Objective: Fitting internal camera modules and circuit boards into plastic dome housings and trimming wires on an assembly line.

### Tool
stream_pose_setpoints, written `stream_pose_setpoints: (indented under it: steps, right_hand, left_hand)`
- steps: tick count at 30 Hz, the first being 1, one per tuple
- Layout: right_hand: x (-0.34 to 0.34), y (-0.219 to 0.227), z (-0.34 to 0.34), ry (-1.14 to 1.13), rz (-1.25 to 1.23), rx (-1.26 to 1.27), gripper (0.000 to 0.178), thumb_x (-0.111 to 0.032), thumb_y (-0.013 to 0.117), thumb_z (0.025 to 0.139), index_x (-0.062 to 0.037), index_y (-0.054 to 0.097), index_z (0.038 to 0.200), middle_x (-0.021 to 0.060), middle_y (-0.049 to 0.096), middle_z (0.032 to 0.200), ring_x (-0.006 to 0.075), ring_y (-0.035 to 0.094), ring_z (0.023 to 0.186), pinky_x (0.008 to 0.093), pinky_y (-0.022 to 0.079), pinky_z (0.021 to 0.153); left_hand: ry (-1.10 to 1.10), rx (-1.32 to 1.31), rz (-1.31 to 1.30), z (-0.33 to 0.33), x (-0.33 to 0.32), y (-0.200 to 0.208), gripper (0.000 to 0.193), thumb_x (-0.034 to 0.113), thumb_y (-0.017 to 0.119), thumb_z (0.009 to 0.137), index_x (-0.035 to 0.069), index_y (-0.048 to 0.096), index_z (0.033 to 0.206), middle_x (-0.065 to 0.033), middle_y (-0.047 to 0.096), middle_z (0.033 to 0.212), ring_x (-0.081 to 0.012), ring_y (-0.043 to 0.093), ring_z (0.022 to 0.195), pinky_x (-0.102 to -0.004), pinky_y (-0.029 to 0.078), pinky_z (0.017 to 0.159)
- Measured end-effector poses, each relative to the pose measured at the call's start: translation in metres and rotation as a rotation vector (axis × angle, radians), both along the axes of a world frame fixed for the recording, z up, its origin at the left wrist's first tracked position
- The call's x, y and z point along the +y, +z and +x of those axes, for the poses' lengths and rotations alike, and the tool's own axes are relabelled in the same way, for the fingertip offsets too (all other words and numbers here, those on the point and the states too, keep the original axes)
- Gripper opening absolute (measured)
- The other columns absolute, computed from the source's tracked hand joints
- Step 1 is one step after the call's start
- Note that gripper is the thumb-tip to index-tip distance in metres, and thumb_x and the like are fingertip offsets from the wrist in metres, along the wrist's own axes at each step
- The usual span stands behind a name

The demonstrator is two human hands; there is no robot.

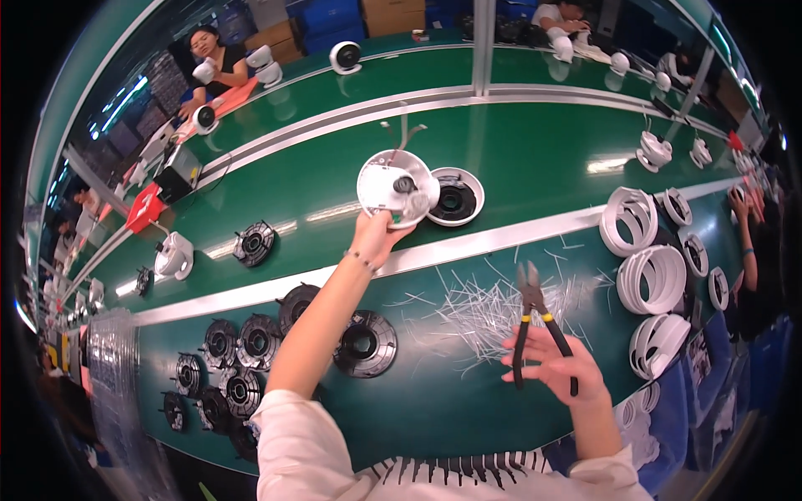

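White dome-shaped camera housing (pixel 378 182), gripped by the left hand (pixel 379 239) at upper centre, appears wired but not yet closed, its wires (pixel 404 135) loose, while the right hand (pixel 561 367), lower right, loosely holds diagonal cutters (pixel 531 299).

White rounded plastic housing (pixel 376 185): held at its near edge by the left hand (pixel 376 240), its open inner side turned up into view.
Housing's inside: a pale surface was shown, with a small dark round part set near the middle and a translucent part beside it.
Housing's wires: thin leads were splayed out beyond the far rim.
Black-handled metal cutting pliers (pixel 531 299): carried loosely across the fingers of the right hand (pixel 568 373), tips pointed away from the body, to the housing's right and nearer.
Pliers' handles: spread apart, each marked with a yellow band.
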State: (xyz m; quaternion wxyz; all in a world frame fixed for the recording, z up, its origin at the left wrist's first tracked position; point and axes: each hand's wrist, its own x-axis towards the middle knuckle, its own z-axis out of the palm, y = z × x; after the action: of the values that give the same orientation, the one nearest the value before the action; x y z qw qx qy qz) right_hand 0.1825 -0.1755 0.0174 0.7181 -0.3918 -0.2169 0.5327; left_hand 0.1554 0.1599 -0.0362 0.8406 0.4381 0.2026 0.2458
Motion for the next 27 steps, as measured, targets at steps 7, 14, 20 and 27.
stream_pose_setpoints:
  steps: [7,14,20,27]
  right_hand:
    - [0.038,0.010,0.040,0.209,0.010,0.089,0.045,-0.010,0.047,0.081,0.0052,0.037,0.122,0.0202,0.045,0.118,0.0286,0.050,0.102,0.0429,0.046,0.079]
    - [0.066,0.015,0.039,0.248,-0.058,-0.064,0.040,-0.016,0.049,0.081,0.0043,0.045,0.115,0.0139,0.054,0.108,0.0184,0.055,0.091,0.0341,0.050,0.067]
    - [0.061,0.018,0.039,0.210,-0.097,-0.058,0.038,-0.017,0.050,0.081,0.0034,0.047,0.113,0.0127,0.055,0.105,0.0181,0.056,0.087,0.0340,0.050,0.066]
    - [0.058,0.022,0.041,0.194,-0.110,-0.104,0.036,-0.019,0.052,0.081,0.0016,0.049,0.110,0.0116,0.056,0.101,0.0170,0.056,0.082,0.0332,0.051,0.061]
  left_hand:
    - [-0.177,0.230,0.298,-0.057,-0.064,0.055,0.050,-0.009,0.035,0.069,0.000,0.027,0.118,-0.0162,0.041,0.114,-0.0270,0.051,0.101,-0.0390,0.051,0.079]
    - [-0.193,0.248,0.442,-0.082,-0.077,0.060,0.055,-0.009,0.036,0.069,0.001,0.025,0.122,-0.0116,0.042,0.110,-0.0214,0.048,0.101,-0.0335,0.047,0.081]
    - [-0.203,0.243,0.515,-0.084,-0.079,0.063,0.058,-0.008,0.036,0.068,0.001,0.025,0.124,-0.0101,0.042,0.109,-0.0174,0.047,0.098,-0.0289,0.046,0.076]
    - [-0.235,0.266,0.586,-0.082,-0.084,0.056,0.063,-0.012,0.033,0.066,0.005,0.025,0.126,-0.0116,0.042,0.116,-0.0211,0.048,0.105,-0.0349,0.047,0.081]
